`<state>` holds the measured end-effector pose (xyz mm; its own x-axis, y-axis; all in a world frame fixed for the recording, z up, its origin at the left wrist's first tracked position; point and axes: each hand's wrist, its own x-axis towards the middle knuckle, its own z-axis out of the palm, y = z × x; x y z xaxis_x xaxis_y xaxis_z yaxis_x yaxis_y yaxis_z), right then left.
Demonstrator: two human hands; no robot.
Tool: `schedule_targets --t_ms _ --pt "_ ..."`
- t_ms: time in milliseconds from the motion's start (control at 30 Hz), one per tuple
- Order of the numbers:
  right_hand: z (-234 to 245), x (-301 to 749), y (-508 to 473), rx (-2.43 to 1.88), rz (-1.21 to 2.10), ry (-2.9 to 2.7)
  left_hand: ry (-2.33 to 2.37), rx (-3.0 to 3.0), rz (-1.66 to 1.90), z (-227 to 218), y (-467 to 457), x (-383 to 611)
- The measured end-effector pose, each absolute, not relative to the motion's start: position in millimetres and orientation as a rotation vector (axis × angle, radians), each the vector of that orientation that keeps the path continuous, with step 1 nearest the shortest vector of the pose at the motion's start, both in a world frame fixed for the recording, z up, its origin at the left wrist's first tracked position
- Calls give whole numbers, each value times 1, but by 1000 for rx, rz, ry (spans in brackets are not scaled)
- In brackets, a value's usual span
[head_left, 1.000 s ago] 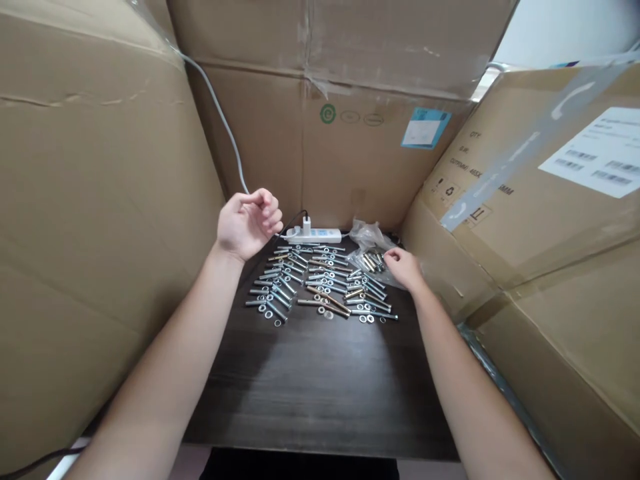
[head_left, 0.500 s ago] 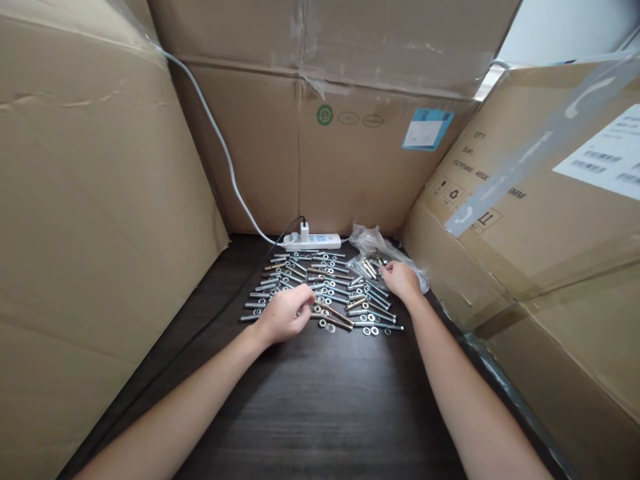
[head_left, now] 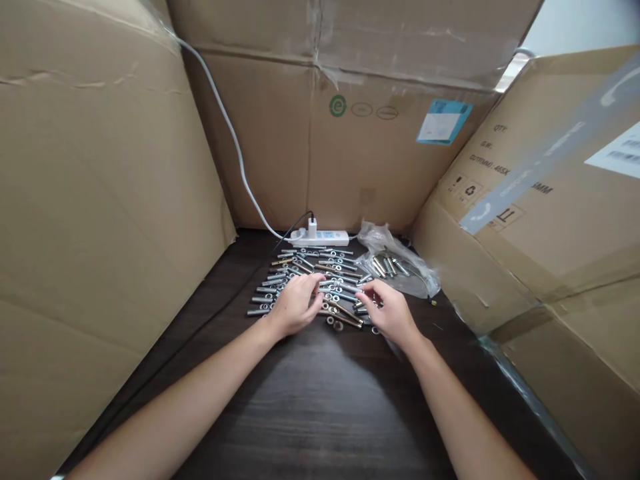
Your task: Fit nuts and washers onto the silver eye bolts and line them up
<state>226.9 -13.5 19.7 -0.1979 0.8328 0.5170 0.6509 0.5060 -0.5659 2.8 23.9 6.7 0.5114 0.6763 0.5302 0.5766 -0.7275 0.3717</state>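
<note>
My left hand (head_left: 296,303) hovers over the front middle of several rows of metal bolts (head_left: 345,313). Its fingers are curled toward the thumb, and whatever lies between them is too small to make out. Facing it a short way to the right, my right hand (head_left: 387,312) has thumb and forefinger brought close in a pinch. A blurred silver streak lies by these fingertips, and I cannot tell if it is held. Small washers (head_left: 330,321) lie among the bolts. Both hands cover part of the rows.
Behind the bolts stands a white power strip (head_left: 320,238) with a plug and cables. A clear plastic bag (head_left: 420,283) with several metal sleeves (head_left: 380,267) lies at the back right. Cardboard walls (head_left: 365,167) enclose the dark table (head_left: 310,413); a black cable (head_left: 210,320) crosses its left side.
My right hand has drawn back from the plastic bag toward my left hand, uncovering the metal sleeves. My left hand stays over the bolts. The view has shifted slightly.
</note>
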Motion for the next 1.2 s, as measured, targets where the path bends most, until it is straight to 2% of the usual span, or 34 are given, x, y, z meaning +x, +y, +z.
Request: schedule_targets --t_ms 267,667,1200 --pt "8 217 -21 -1128 344 -1979 1025 2681 801 6 20 2" --pt "14 201 -33 -1287 453 -2149 931 2838 548 21 6 3" --pt "11 197 -33 -1327 405 -2283 901 2672 648 12 2 0"
